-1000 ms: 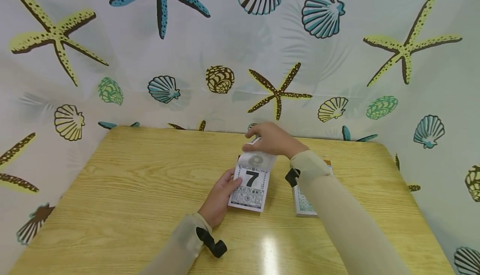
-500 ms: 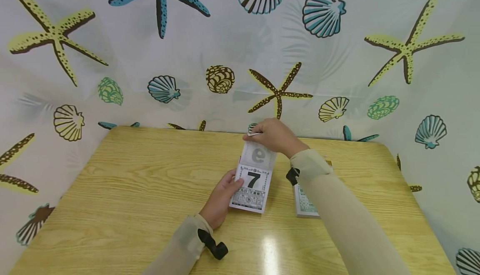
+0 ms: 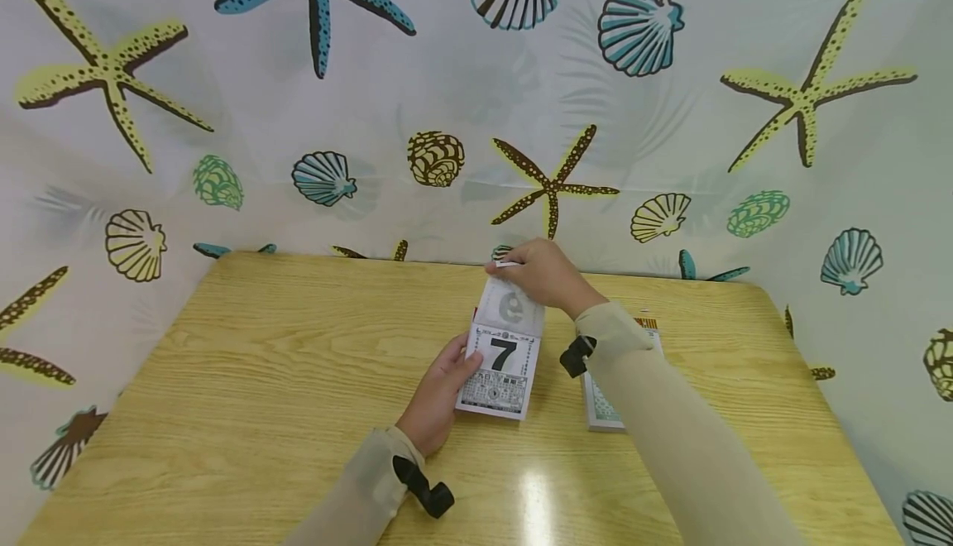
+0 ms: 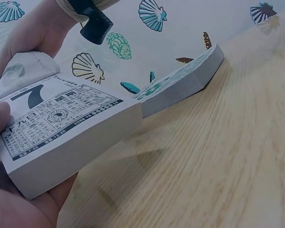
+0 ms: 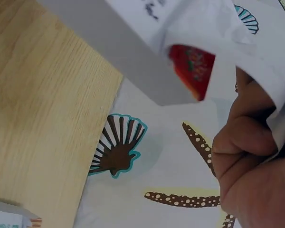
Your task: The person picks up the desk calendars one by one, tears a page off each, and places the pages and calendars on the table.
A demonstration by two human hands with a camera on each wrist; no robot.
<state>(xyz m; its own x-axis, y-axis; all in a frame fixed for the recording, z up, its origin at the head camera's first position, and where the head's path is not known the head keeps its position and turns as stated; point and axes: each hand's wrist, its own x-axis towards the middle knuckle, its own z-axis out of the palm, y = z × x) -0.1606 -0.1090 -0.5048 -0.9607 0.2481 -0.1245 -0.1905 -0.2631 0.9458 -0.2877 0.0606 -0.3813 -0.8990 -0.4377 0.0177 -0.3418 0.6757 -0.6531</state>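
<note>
A thick tear-off calendar [image 3: 495, 393], its page showing a large black 7, is tilted up above the table. My left hand [image 3: 433, 405] grips its left side, thumb on the page and fingers underneath, as the left wrist view shows the calendar block [image 4: 80, 147] from its lower edge. My right hand [image 3: 549, 277] pinches the free end of a lifted sheet [image 3: 510, 308], with a number showing through from behind. The sheet is still joined near the calendar's top. In the right wrist view a red piece [image 5: 194, 69] shows at the block's top, beside the curled fingers.
A second calendar block [image 3: 605, 407] with green print lies on the table to the right, partly hidden by the right sleeve [image 3: 670, 422]. The wooden table [image 3: 298, 347] ends at a white cloth [image 3: 476, 91] printed with shells and starfish.
The lifted sheet went from curled over to stretched upward, as my right hand rose slightly. Over the last half second little has moved. My left hand keeps its hold.
</note>
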